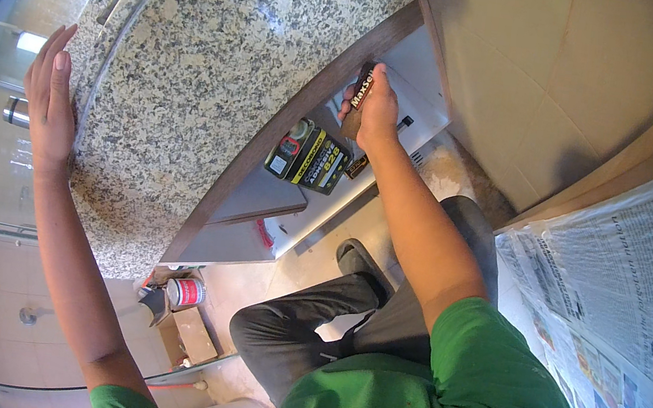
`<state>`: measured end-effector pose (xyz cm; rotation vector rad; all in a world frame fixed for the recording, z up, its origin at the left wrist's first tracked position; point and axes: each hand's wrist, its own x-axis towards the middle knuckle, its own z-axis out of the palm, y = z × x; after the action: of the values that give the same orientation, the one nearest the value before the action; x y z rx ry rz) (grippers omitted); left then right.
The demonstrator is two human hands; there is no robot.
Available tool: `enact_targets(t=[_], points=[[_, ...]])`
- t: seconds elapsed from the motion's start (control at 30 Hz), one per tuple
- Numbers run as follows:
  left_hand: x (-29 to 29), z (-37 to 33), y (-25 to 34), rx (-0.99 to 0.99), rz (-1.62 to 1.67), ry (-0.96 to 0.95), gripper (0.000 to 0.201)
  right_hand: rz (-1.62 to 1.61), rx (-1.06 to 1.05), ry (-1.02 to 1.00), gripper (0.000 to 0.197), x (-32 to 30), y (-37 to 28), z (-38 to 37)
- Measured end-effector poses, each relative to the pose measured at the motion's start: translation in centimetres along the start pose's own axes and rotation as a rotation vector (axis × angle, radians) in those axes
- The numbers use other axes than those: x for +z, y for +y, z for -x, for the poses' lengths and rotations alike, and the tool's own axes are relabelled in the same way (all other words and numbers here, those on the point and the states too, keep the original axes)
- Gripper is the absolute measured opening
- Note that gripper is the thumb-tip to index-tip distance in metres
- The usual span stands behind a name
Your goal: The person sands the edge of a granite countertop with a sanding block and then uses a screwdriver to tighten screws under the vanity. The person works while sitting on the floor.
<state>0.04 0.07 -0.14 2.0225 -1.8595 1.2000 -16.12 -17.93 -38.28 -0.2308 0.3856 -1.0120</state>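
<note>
My right hand is gripping a dark pack — tin is sitting untouched in the cabinet, so probably partway — empty left hand is hanging beside the tabletop.

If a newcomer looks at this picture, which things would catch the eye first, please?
Probably the big speckled stone counter, which fills the upper middle. Next, the right hand holds a small dark object at the cabinet below the counter, near a black-and-yellow can. At the right edge, newspaper sheets also stand out.
</note>
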Motion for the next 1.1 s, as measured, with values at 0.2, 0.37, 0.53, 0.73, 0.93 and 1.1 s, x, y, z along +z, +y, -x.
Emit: enact_targets(t=[0.2, 0.37, 0.53, 0.73, 0.93, 1.1], points=[[0.1, -0.1, 0.1, -0.005, 0.001, 0.005, 0.058, -0.176, 0.008, -0.077, 0.043, -1.2, 1.1, -0.6], [0.0, 0.0, 0.2, -0.027, 0.016, 0.003, 0.058, -0.234, 0.097, -0.04, 0.043, -0.4, 1.5, 0.6], [-0.1, 0.0, 0.3, -0.032, 0.023, -0.001, 0.058, -0.19, 0.08, -0.053, 0.044, -0.7, 1.5, -0.3], [0.0, 0.0, 0.2, -0.023, 0.026, 0.004, 0.057, -0.126, 0.044, 0.004, 0.045, 0.0, 1.4, -0.5], [0.0, -0.1, -0.2, -0.004, -0.005, -0.001, 0.057, -0.093, 0.062, 0.034, 0.045, 0.4, 1.4, -0.5], [0.0, 0.1, 0.3, -0.022, 0.001, -0.005, 0.058, -0.075, 0.057, 0.085, 0.045, 0.9, 1.3, -0.7]])
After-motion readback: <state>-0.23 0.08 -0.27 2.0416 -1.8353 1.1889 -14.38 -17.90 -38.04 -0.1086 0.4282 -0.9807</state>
